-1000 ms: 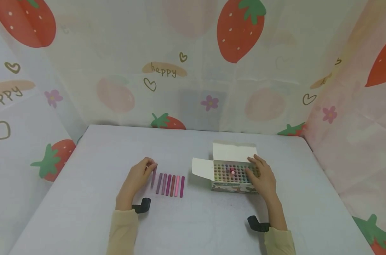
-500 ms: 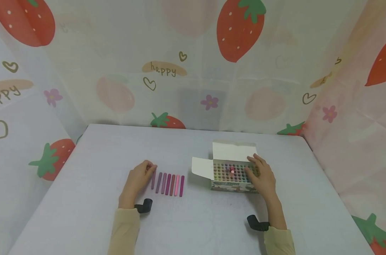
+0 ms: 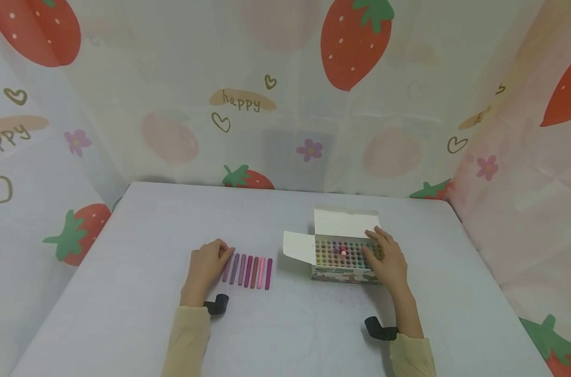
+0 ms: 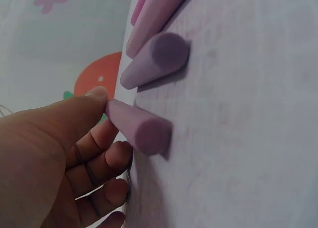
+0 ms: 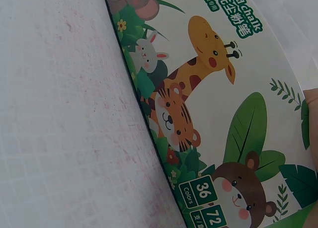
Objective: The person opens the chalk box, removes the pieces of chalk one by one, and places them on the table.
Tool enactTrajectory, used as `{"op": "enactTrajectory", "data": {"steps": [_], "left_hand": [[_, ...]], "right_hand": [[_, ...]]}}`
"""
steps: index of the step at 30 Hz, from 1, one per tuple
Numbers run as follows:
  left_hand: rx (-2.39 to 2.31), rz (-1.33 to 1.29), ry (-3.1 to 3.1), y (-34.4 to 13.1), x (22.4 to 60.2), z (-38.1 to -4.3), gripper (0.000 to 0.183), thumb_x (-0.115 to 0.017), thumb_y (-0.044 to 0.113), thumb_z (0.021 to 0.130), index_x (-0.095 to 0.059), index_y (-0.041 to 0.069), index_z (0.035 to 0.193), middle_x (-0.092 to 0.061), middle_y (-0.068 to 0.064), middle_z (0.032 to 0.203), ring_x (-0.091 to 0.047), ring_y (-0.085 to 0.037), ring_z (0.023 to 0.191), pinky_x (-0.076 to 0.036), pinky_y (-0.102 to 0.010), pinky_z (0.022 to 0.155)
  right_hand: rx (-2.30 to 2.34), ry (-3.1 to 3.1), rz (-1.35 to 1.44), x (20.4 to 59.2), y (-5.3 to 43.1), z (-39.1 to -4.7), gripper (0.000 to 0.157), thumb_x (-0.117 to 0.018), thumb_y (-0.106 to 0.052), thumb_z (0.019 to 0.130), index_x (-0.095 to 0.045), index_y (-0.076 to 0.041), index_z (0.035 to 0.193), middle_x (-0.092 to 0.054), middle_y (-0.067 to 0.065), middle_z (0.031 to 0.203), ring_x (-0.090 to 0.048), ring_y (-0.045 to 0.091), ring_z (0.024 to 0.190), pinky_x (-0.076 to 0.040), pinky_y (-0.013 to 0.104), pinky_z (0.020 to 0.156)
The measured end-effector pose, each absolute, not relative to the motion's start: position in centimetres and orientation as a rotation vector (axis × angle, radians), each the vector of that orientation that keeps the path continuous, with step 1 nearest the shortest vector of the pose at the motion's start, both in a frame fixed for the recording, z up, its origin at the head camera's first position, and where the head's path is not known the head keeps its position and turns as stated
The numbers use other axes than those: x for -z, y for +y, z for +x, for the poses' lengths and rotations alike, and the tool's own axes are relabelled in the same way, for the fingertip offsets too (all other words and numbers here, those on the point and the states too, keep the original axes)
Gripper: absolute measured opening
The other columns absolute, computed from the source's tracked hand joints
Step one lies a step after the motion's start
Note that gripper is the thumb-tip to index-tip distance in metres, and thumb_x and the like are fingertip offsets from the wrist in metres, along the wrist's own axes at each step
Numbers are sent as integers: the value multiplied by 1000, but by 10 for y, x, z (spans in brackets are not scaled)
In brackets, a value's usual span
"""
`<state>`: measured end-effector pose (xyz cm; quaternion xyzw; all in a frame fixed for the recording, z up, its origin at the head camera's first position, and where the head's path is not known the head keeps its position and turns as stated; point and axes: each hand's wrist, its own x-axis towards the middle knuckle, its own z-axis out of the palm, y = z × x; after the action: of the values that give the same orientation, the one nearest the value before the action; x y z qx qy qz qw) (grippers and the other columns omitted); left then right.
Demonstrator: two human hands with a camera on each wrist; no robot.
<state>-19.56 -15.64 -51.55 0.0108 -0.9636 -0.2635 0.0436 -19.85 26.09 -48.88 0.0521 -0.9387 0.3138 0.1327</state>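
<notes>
My left hand [image 3: 207,266] pinches the far end of a mauve chalk stick [image 4: 133,124] between thumb and index finger. That stick lies at the left end of a row of chalks, beside a greyish purple chalk [image 3: 235,269]; purple, brown and pink sticks follow, with a magenta chalk [image 3: 268,274] at the right end. My right hand [image 3: 391,264] rests over the right side of an open chalk box [image 3: 337,274], its fingers spread across the edge and the chalk ends. Upright chalks in many colours fill the box, and one pink chalk [image 3: 344,253] stands higher than the others.
The box's white side flap [image 3: 299,247] sticks out to the left, and its lid [image 3: 345,222] stands raised behind. Animal drawings cover the front in the right wrist view. A strawberry-print curtain [image 3: 247,63] surrounds the white table [image 3: 285,335].
My left hand has shifted slightly right, bringing the mauve chalk closer to the row. My right hand has stayed on the box.
</notes>
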Motion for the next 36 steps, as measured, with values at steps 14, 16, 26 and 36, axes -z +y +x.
{"op": "enactTrajectory", "data": {"steps": [14,16,26,36], "left_hand": [[757,36,-2947,-154,512,-196,24,-58,29,90,-63,6,85,-53,-3,67,-49,-20,66,-39,-43,72],[767,43,-2944,-154,512,-195,24,-58,28,90,-63,6,85,-53,-3,67,-49,-20,67,-38,-43,72],[777,70,-2974,-153,509,-192,28,-63,34,86,-62,7,82,-54,-3,72,-49,-20,68,-37,-41,73],[740,82,-2985,-153,504,-189,27,-63,31,86,-64,5,83,-53,-6,75,-48,-23,73,-38,-41,72]], "right_hand": [[-909,-2719,142,488,260,-198,42,-61,-28,89,-53,-14,128,-38,12,144,-38,40,125,-31,64,92],[-909,-2719,144,488,260,-198,42,-61,-28,89,-53,-14,128,-38,11,144,-38,40,125,-31,63,92],[-911,-2720,138,489,260,-199,42,-61,-29,89,-53,-15,128,-38,11,144,-38,40,125,-30,63,93],[-911,-2719,135,490,261,-199,41,-61,-29,89,-53,-15,128,-38,10,144,-38,39,125,-30,63,93]]}}
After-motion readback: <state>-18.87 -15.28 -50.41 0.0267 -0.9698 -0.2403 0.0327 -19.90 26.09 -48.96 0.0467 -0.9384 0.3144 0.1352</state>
